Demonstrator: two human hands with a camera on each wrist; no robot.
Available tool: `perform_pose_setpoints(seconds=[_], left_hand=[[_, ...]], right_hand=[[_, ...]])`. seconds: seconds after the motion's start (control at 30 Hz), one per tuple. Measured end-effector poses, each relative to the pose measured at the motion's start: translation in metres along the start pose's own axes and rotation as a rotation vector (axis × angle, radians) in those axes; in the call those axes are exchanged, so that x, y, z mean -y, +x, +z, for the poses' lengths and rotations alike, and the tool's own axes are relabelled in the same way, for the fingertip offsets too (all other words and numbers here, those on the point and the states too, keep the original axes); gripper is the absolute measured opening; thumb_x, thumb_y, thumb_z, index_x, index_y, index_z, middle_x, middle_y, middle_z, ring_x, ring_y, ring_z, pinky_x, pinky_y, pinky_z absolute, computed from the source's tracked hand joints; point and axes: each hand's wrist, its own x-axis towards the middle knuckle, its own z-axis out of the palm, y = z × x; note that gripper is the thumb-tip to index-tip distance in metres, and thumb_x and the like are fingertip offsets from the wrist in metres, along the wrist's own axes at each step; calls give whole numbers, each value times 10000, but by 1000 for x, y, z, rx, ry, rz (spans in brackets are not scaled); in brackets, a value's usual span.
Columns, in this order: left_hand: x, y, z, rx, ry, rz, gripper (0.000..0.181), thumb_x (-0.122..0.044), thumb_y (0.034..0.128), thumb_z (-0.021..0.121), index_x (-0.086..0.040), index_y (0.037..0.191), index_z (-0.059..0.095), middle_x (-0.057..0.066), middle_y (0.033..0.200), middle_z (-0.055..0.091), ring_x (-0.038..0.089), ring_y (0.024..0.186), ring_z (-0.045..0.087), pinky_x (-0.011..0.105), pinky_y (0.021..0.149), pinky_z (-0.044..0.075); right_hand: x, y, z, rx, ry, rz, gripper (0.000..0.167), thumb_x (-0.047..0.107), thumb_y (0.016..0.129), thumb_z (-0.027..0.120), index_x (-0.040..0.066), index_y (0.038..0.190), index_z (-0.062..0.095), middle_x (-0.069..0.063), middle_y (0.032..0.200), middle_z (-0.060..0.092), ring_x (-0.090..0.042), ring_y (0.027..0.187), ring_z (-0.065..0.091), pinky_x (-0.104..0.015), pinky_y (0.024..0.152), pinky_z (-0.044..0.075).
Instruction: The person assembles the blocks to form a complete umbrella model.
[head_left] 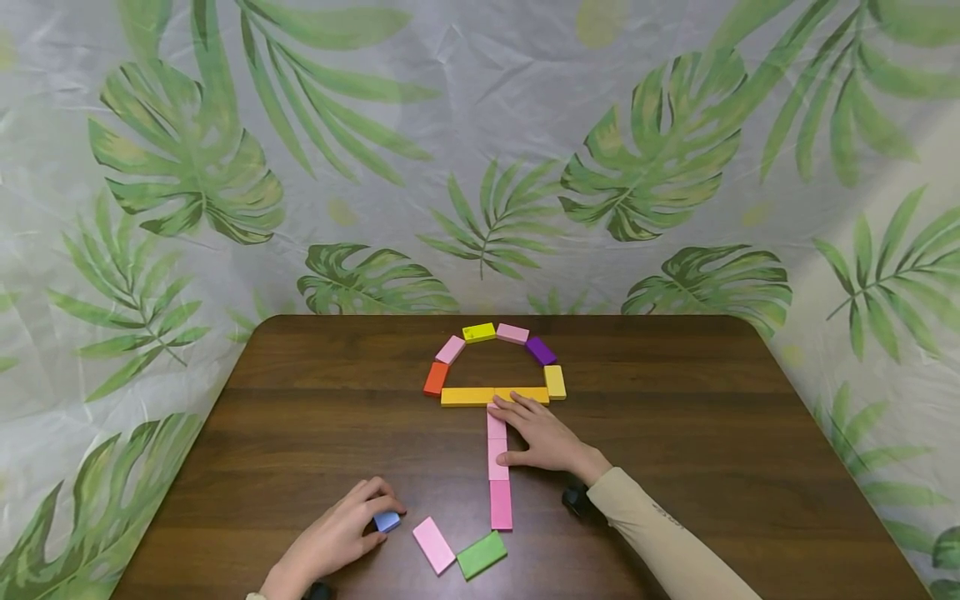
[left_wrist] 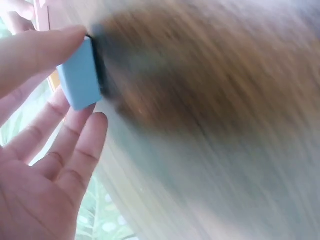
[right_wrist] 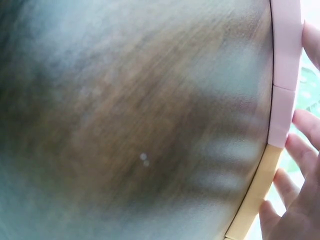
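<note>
My left hand (head_left: pixel 337 523) pinches a small blue block (head_left: pixel 387 522) between thumb and fingers, low over the table's near left part. Its light blue face (left_wrist: pixel 80 82) fills the grip in the left wrist view. Spread over the column of blocks, my right hand (head_left: pixel 546 437) touches the upper pink blocks (head_left: pixel 497 460) with its thumb and fingertips. Some of its fingers reach the orange bar (head_left: pixel 467 397) across the column's top. In the right wrist view, the fingers (right_wrist: pixel 300 150) lie along the pink (right_wrist: pixel 283 112) and orange blocks (right_wrist: pixel 257 187).
Beyond the bar, an arch of several blocks includes yellow (head_left: pixel 479 333), purple (head_left: pixel 541 350) and red-orange (head_left: pixel 435 379) ones. A darker pink block (head_left: pixel 501 505) ends the column. Near it lie a green block (head_left: pixel 482 556) and a slanted pink block (head_left: pixel 433 546) on the wooden table (head_left: pixel 697 433).
</note>
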Motion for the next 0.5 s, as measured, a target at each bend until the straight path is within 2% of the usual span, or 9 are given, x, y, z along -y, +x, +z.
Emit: perform_pose_setpoints(seconds=[0.23,0.5], left_hand=[[-5,12,7,-2,-10,51,307,-46,797,751,-144,1080,683,-62,1085,527,113,978,510,303,801,490],[-6,24,12,14,52,128,300,-70,810,754,-179,1082,692,-28,1100,560,133,991,538,334,822,497]], right_hand=[[0,0,0,1,3,4,814,546,851,627,174,1507,323,-41,1559,253,-303,1434,138,-513,1114,169],[1,0,0,-1,-4,5,818,553,851,622,174,1509,319,-39,1560,252,-295,1435,137,-501,1119,161]])
